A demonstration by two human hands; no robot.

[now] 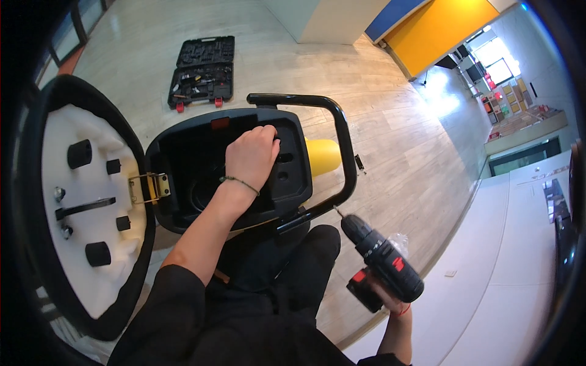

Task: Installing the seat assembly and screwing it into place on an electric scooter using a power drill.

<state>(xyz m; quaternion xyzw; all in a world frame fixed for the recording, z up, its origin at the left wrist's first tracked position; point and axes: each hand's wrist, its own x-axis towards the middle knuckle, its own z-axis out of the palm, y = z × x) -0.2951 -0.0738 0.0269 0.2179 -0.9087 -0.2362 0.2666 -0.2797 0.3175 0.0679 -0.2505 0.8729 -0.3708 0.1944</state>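
My left hand is closed in a fist over the far right part of a black plastic storage tub. Its fingertips are hidden, so I cannot see what they hold, if anything. A black cordless drill with red marks is gripped in my right hand, low on the right. The drill's thin bit points up and left toward a black tubular rail around the tub's right end. On the left, a black-edged seat stands tipped back on a metal hinge, showing its white underside with black rubber stops.
An opened black tool case with red latches lies on the wood floor beyond the tub. A yellow rounded part shows between tub and rail. A small black piece lies right of the rail. White cabinets line the right.
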